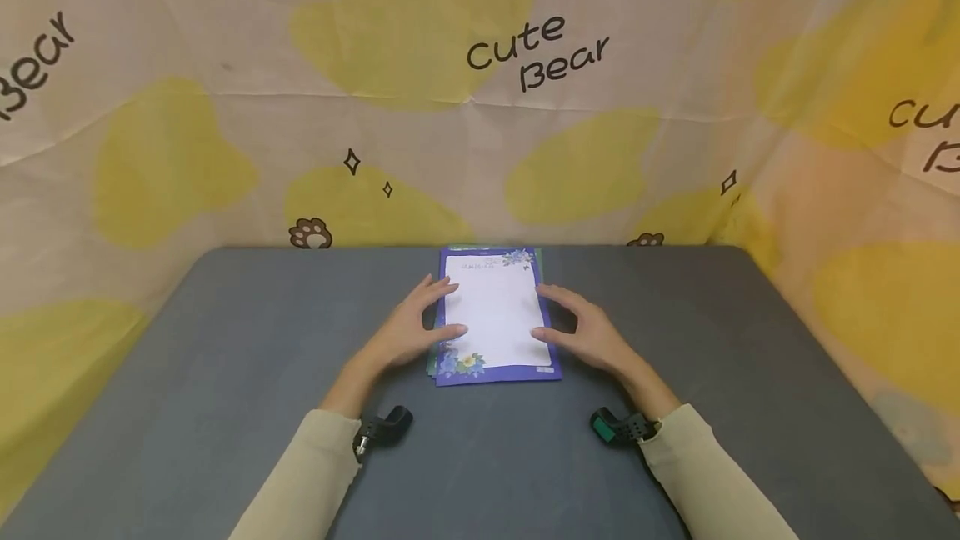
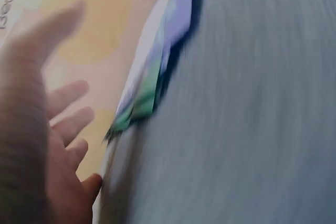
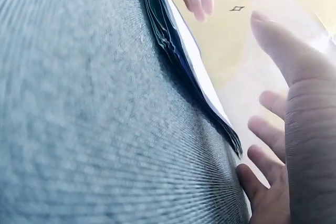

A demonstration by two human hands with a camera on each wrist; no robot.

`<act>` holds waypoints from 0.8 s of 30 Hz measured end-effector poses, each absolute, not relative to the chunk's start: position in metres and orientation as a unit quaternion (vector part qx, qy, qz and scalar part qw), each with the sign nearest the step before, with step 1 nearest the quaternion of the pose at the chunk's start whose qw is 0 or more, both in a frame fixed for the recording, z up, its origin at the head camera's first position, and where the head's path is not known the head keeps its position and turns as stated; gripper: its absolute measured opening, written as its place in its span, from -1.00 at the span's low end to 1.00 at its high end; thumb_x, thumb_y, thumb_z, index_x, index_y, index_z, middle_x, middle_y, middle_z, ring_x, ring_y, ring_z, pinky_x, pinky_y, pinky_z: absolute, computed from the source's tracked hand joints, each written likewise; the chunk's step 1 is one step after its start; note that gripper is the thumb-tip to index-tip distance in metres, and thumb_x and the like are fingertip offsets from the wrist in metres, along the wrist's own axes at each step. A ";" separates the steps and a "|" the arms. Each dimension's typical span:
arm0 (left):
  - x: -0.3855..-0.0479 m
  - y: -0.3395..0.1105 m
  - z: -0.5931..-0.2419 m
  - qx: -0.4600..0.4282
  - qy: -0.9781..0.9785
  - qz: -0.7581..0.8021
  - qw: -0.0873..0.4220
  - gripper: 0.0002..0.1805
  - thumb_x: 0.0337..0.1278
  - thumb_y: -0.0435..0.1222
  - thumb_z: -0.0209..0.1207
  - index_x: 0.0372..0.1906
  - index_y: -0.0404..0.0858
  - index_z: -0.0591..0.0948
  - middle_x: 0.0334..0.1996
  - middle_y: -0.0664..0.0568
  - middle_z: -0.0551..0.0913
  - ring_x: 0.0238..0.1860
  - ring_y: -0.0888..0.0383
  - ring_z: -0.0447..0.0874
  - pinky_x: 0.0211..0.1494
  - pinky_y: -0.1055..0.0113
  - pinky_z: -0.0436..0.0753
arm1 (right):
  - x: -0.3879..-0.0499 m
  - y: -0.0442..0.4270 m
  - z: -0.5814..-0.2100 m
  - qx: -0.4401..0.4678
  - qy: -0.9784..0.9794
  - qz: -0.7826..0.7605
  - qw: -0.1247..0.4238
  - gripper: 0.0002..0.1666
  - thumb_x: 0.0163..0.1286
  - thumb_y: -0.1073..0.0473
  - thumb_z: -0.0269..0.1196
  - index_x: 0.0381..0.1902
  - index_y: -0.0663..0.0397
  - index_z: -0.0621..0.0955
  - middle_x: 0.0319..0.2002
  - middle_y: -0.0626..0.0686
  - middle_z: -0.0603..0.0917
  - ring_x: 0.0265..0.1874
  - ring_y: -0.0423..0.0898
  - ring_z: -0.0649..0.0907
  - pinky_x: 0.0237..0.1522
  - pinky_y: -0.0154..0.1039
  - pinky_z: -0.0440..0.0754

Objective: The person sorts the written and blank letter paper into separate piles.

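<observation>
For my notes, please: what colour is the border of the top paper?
The border of the top paper is violet-blue; the head view shows it best.

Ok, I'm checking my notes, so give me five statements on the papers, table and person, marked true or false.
1. The papers lie stacked on the table. True.
2. The top sheet is edged in red. False: the top sheet is edged in purple-blue.
3. The left hand makes a fist. False: the left hand has its fingers extended.
4. The right hand is at the papers' right side. True.
5. Both sleeves are black. False: the sleeves are pale.
</observation>
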State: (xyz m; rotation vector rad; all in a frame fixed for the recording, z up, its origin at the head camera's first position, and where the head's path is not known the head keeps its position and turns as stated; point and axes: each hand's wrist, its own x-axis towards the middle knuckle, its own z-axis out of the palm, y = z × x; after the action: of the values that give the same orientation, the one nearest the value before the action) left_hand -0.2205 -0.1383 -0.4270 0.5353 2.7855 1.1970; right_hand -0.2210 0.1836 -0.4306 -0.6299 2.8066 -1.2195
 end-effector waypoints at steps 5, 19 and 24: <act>-0.218 -0.132 -0.438 0.192 0.917 0.349 0.010 -0.02 0.08 0.15 0.36 0.59 0.03 0.23 0.60 -0.05 0.20 0.65 -0.14 -0.02 0.65 -0.22 -0.09 | -0.222 0.181 -0.438 -0.238 0.912 -0.334 0.000 -0.02 0.21 -0.22 0.43 0.53 -0.15 0.35 0.55 0.10 0.32 0.59 0.20 0.19 0.49 0.40 0.17; -0.219 -0.126 -0.437 0.243 0.941 0.234 0.017 0.00 -0.06 0.29 0.37 0.49 -0.09 0.41 0.57 -0.01 0.27 0.64 -0.11 0.02 0.66 -0.21 -0.11 | -0.221 0.177 -0.439 -0.282 0.935 -0.216 0.013 0.12 0.23 -0.40 0.30 0.60 -0.10 0.19 0.61 0.07 0.17 0.61 0.21 0.14 0.52 0.37 0.12; -0.219 -0.127 -0.438 0.247 0.939 0.239 0.011 0.02 -0.13 0.28 0.41 0.47 -0.09 0.43 0.56 -0.02 0.29 0.64 -0.11 0.04 0.66 -0.19 -0.12 | -0.221 0.176 -0.440 -0.286 0.933 -0.216 0.006 0.12 0.20 -0.38 0.34 0.59 -0.07 0.23 0.59 0.10 0.22 0.59 0.22 0.18 0.51 0.36 0.15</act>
State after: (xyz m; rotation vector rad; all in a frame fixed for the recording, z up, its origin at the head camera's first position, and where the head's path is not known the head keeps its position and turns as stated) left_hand -0.2194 -0.1271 -0.4384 0.7702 2.9293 0.7452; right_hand -0.2210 0.1762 -0.4400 -0.8965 2.9213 -0.6768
